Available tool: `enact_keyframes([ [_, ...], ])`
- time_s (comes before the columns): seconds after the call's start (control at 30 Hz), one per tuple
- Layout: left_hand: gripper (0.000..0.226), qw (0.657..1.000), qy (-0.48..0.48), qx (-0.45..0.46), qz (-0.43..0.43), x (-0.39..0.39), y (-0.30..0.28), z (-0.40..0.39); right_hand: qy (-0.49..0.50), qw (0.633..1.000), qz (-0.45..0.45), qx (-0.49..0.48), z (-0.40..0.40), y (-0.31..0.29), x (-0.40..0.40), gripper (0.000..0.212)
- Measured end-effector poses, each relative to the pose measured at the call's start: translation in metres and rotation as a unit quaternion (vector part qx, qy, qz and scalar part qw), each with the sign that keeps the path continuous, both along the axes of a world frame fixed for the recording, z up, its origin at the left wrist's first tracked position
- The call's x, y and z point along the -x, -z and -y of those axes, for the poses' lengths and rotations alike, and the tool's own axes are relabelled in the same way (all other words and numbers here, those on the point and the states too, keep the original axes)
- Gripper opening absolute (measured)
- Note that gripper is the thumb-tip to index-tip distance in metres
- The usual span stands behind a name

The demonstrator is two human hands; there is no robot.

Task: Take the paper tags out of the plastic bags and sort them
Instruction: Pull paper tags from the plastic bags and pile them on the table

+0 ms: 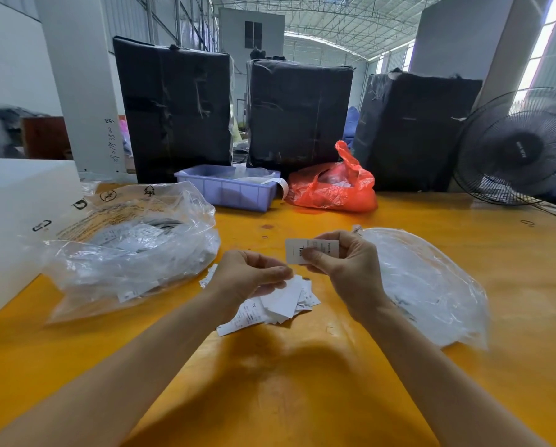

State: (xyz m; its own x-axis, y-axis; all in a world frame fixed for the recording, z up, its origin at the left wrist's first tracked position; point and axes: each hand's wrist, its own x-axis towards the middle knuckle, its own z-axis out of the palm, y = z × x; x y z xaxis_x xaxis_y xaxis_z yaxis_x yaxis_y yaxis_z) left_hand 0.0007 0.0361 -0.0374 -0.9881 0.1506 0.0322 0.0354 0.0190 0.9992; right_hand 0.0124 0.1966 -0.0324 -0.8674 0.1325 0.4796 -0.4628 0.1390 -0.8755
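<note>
My right hand (344,262) pinches a small stack of white paper tags (315,248) above the yellow table (302,366). My left hand (254,275) hovers just left of it, fingers curled with thumb and fingertips together; whether it pinches a tag is unclear. Under both hands lies a loose pile of white tags (280,304). A large clear plastic bag (131,246) with tags inside sits to the left. A flatter clear bag (425,285) lies to the right.
A lilac plastic bin (228,188) and a red plastic bag (334,185) stand at the table's far side. Black wrapped bales (296,111) rise behind them. A black fan (522,146) stands at far right, a white box (12,214) at far left.
</note>
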Motion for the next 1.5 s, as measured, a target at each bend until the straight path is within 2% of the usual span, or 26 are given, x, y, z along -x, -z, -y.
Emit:
enact_keyframes([
  [0.3,0.015,1.0,0.007,-0.013,0.01,0.0,0.0,0.001,0.012,0.997,-0.008,-0.077,0.004,0.004,-0.002,0.021],
  [0.6,0.023,0.999,0.025,-0.029,0.015,0.001,0.001,0.001,0.041,0.996,-0.028,-0.076,0.0,0.003,0.001,0.023],
  [0.87,0.016,0.998,0.028,-0.047,0.022,0.004,0.002,0.003,0.022,0.993,-0.022,-0.116,0.002,0.003,0.0,0.023],
  [1.03,0.008,0.999,0.015,-0.027,0.017,0.004,0.006,0.003,-0.038,0.984,0.034,-0.17,0.0,0.002,-0.002,0.015],
  [1.1,0.012,0.999,0.014,-0.025,0.022,0.003,0.006,0.002,-0.058,0.97,0.07,-0.224,0.0,0.002,-0.002,0.013],
  [1.17,0.018,0.999,0.011,-0.018,0.026,0.003,0.006,0.001,-0.088,0.956,0.108,-0.259,0.0,0.001,-0.003,0.02],
  [1.27,0.026,1.0,0.002,-0.003,0.031,0.003,0.007,0.0,-0.113,0.956,0.134,-0.237,0.0,0.002,-0.003,0.034],
  [1.37,0.025,0.999,-0.004,-0.021,0.04,0.003,0.006,-0.001,-0.068,0.979,0.113,-0.157,-0.001,0.005,0.001,0.048],
  [1.43,0.025,0.998,-0.002,-0.033,0.046,0.002,0.005,0.0,-0.042,0.987,0.091,-0.126,-0.002,0.006,0.005,0.039],
  [1.5,0.022,0.998,-0.003,-0.038,0.052,0.001,0.004,-0.001,-0.03,0.987,0.068,-0.144,-0.002,0.009,0.007,0.025],
])
